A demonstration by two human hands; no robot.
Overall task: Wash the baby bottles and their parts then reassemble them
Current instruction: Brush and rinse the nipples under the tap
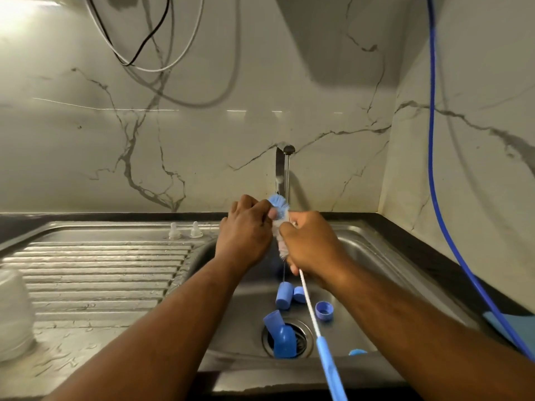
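Over the sink basin [362,264], under the tap [285,166] and its thin stream of water, both my hands meet. My right hand [311,246] grips the bottle brush [324,345] near its bristles; the white shaft and blue handle slant down toward me. My left hand [246,235] pinches the brush's blue-and-white bristle head [278,201] with its fingertips. Several blue bottle parts lie in the basin: caps [283,296], a ring [323,310], and larger pieces [282,335] on the drain. Two clear teats [185,230] stand on the drainboard.
A clear bottle [13,311] stands upside down on the ribbed steel drainboard [101,270] at the far left. A blue hose [434,183] hangs down the right wall. Cables [139,53] dangle on the marble backsplash. Dark countertop borders the sink.
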